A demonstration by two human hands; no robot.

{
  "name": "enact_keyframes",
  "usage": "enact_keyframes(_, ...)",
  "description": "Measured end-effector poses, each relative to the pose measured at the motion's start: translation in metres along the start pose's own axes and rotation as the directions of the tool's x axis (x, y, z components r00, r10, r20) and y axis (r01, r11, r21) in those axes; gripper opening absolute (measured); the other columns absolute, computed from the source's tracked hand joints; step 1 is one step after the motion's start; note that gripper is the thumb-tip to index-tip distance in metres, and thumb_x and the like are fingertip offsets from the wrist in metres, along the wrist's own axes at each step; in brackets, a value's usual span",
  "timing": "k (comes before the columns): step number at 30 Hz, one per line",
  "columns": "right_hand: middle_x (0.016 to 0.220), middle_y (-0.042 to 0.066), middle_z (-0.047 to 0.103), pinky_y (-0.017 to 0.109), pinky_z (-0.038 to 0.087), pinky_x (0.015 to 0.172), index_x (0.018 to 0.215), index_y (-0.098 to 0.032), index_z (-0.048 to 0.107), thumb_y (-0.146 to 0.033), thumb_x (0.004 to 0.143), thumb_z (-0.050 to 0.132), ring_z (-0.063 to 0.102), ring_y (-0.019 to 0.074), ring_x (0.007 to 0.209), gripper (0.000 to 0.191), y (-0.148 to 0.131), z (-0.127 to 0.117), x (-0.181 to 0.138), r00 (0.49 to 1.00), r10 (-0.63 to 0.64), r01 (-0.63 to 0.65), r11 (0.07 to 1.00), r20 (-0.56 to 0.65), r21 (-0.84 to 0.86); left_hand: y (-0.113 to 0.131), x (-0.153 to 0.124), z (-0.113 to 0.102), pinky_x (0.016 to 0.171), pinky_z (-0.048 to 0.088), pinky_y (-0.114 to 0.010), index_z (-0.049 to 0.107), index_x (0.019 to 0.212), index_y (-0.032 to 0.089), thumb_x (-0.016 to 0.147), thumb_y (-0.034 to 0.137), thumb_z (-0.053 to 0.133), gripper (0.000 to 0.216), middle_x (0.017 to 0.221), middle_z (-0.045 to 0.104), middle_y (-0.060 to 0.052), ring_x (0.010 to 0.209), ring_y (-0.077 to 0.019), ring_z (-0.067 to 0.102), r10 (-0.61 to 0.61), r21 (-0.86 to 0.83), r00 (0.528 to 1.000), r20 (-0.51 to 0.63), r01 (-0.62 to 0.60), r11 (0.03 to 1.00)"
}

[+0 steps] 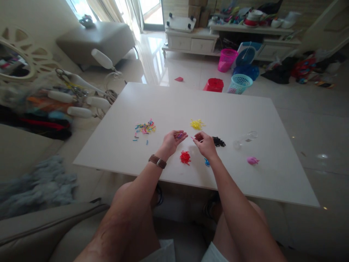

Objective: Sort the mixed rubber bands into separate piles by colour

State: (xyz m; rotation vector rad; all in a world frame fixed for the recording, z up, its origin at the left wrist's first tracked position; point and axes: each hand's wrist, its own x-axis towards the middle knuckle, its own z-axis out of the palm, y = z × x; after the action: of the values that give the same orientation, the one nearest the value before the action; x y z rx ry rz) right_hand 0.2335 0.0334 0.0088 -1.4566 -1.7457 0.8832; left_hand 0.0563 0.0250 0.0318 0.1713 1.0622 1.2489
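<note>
My left hand [171, 141], with a brown-strapped watch [157, 161] at the wrist, is cupped around several small coloured strips [180, 135], too small to identify. Just to its right, my right hand [205, 144] pinches a small pink strip [192, 138] between thumb and fingertips. Around the hands lie heaps of similar small pieces: a yellow pile [196, 124] beyond them, a red pile [185, 157] below, and a black pile [219, 142] to the right. My right forearm partly hides a blue pile [207, 162]. Farther left is a mixed-colour pile [145, 126] with a few strays.
On the white table [109, 145], a clear bottle-like container [247, 139] lies at the right, with a pink bundle [253, 160] nearer me. Beyond the far edge stand a red bin [214, 85] and a light-blue basket [240, 83]. A white-shaded lamp [81, 98] is close to the left edge.
</note>
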Motion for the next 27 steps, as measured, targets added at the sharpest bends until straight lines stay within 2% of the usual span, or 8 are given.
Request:
enact_keyframes(5,0.074,0.001,0.070,0.028,0.049,0.070,0.084,-0.021,0.065,-0.025,0.079,0.065,0.065,0.0155,0.069,0.006,0.000,0.034,0.005,0.998,0.066,-0.066,0.997,0.005,-0.048,0.013,0.005,-0.008,0.092,0.057,-0.031,0.065,0.093,0.009,0.086,0.008,0.047,0.020,0.082,0.072,-0.013,0.090,-0.0210,0.074,0.049,-0.118,0.987,-0.154,-0.068,0.991)
enact_keyframes(8,0.073,0.001,0.069,0.028,0.048,0.069,0.083,-0.021,0.065,-0.024,0.080,0.066,0.064,0.0159,0.068,0.005,-0.004,0.055,0.008,0.995,0.095,-0.096,0.995,-0.019,-0.013,0.017,0.004,-0.009,0.089,0.058,-0.031,0.065,0.091,0.008,0.084,0.007,0.047,0.019,0.081,0.071,-0.012,0.090,-0.0213,0.074,0.063,-0.176,0.985,-0.160,-0.091,0.980)
enact_keyframes(12,0.077,0.002,0.071,0.029,0.050,0.071,0.083,-0.020,0.064,-0.032,0.084,0.064,0.065,0.0168,0.071,0.011,-0.013,0.073,0.012,0.995,0.076,-0.069,0.991,-0.058,0.115,0.019,0.001,-0.008,0.087,0.059,-0.032,0.064,0.085,0.010,0.085,0.007,0.046,0.018,0.080,0.071,-0.012,0.085,-0.0212,0.073,0.067,-0.181,0.987,-0.145,-0.094,0.979)
enact_keyframes(15,0.079,0.003,0.070,0.030,0.050,0.070,0.083,-0.020,0.065,-0.034,0.088,0.060,0.064,0.0171,0.071,0.016,-0.021,0.073,0.013,0.990,0.039,-0.020,0.990,-0.139,0.139,0.018,-0.001,-0.008,0.087,0.058,-0.032,0.064,0.081,0.010,0.085,0.005,0.045,0.020,0.078,0.071,-0.011,0.081,-0.0200,0.073,0.070,-0.161,0.988,-0.136,-0.092,0.983)
enact_keyframes(18,0.087,0.004,0.068,0.030,0.050,0.070,0.089,-0.019,0.068,-0.036,0.088,0.061,0.062,0.0177,0.077,0.018,-0.027,0.064,0.013,0.978,-0.069,0.092,0.989,-0.198,0.114,0.014,-0.001,-0.007,0.086,0.057,-0.030,0.065,0.079,0.010,0.084,0.005,0.047,0.019,0.075,0.071,-0.010,0.075,-0.0167,0.070,0.055,-0.112,0.992,-0.117,-0.068,0.991)
enact_keyframes(22,0.095,0.005,0.063,0.033,0.051,0.075,0.095,-0.023,0.073,-0.032,0.084,0.068,0.059,0.0207,0.091,0.014,-0.030,0.055,0.009,0.963,-0.250,0.253,0.967,-0.105,0.021,0.006,0.001,-0.004,0.083,0.055,-0.029,0.066,0.075,0.009,0.085,0.008,0.048,0.020,0.073,0.071,-0.010,0.071,-0.0157,0.069,0.034,-0.032,0.998,-0.059,-0.036,0.999)
enact_keyframes(27,0.090,0.004,0.059,0.036,0.051,0.080,0.085,-0.023,0.072,-0.022,0.085,0.066,0.057,0.0206,0.089,0.007,-0.027,0.052,0.005,0.954,-0.293,0.292,0.956,-0.065,-0.017,-0.004,0.001,0.004,0.079,0.054,-0.028,0.065,0.069,0.011,0.082,0.006,0.049,0.022,0.069,0.070,-0.008,0.069,-0.0150,0.067,0.032,-0.002,0.999,-0.012,-0.032,0.999)
